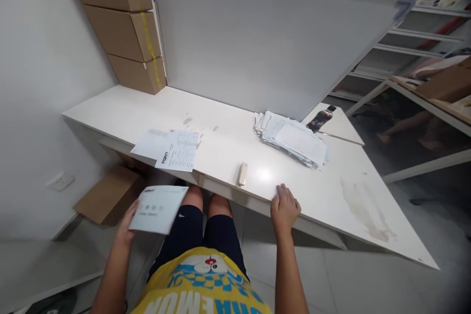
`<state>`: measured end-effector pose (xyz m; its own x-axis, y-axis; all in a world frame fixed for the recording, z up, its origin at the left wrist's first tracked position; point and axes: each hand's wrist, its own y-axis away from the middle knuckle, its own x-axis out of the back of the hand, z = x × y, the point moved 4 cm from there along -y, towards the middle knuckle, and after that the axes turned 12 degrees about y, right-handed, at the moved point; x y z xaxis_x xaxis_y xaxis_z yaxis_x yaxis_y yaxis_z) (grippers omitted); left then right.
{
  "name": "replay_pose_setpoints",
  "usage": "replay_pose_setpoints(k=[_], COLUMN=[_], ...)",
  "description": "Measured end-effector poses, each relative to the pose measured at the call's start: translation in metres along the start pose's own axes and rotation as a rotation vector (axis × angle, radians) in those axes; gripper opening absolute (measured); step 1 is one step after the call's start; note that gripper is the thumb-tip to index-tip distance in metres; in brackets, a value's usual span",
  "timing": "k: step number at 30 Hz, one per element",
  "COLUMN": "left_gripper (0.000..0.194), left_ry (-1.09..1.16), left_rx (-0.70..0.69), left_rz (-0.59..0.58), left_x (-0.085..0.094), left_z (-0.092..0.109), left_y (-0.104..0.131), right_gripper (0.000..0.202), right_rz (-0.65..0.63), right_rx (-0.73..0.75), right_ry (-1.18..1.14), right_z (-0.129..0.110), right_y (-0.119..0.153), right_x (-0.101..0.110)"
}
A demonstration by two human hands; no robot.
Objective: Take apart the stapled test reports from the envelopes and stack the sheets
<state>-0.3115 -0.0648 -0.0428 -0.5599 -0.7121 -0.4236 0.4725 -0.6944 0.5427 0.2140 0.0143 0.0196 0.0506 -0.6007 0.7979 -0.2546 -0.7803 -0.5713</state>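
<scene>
My left hand (128, 221) grips the left edge of a pale printed sheet (159, 209), held in the air off the table's front edge, above my lap. My right hand (285, 206) rests on the front edge of the white table (228, 132), its fingers bent and holding nothing. Between the hands, nearer the right one, lies a small beige stapler-like object (242, 174). Two papers overlap at the table's left front, one a printed sheet (178, 150) marked PONY. A thick, uneven pile of papers (294, 140) lies beyond my right hand.
A large whiteboard (265, 39) stands along the table's back. Cardboard boxes (128, 34) are stacked at the back left. A dark bottle (321, 118) lies tilted behind the pile. Another box (110, 195) is on the floor at left. A person's legs (408, 132) show at far right.
</scene>
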Motion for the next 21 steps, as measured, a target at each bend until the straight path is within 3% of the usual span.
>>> replay_pose_setpoints(k=[3,6,10,13,16,18,21], left_gripper=[0.033,0.03,0.032,0.031,0.029,0.03,0.033], left_ry=[-0.088,-0.134,-0.161,-0.227,-0.315,-0.339,-0.304], left_rx=[0.147,0.293,0.366,0.386,0.317,0.271,0.231], left_rz=[-0.096,-0.304,-0.45,-0.628,-0.798,-0.836,-0.801], left_x=[-0.018,-0.058,-0.107,-0.141,-0.174,-0.193,-0.214], left_z=[-0.045,-0.096,-0.143,-0.153,-0.145,-0.139,-0.136], left_y=[0.015,0.03,0.056,0.078,0.089,0.087,0.075], right_gripper=[0.039,0.039,0.039,0.04,0.04,0.04,0.04], right_rz=[0.007,0.003,-0.023,-0.056,-0.064,-0.066,-0.081], right_rx=[-0.01,-0.028,-0.03,-0.015,-0.014,-0.021,-0.041], right_ry=[0.0,0.003,0.01,0.014,0.019,0.019,-0.002], right_z=[0.0,0.002,0.002,0.0,-0.002,-0.004,-0.004], right_y=[0.0,0.0,-0.001,-0.003,-0.007,-0.008,-0.008], right_x=[-0.001,-0.002,-0.001,0.001,0.004,0.004,0.004])
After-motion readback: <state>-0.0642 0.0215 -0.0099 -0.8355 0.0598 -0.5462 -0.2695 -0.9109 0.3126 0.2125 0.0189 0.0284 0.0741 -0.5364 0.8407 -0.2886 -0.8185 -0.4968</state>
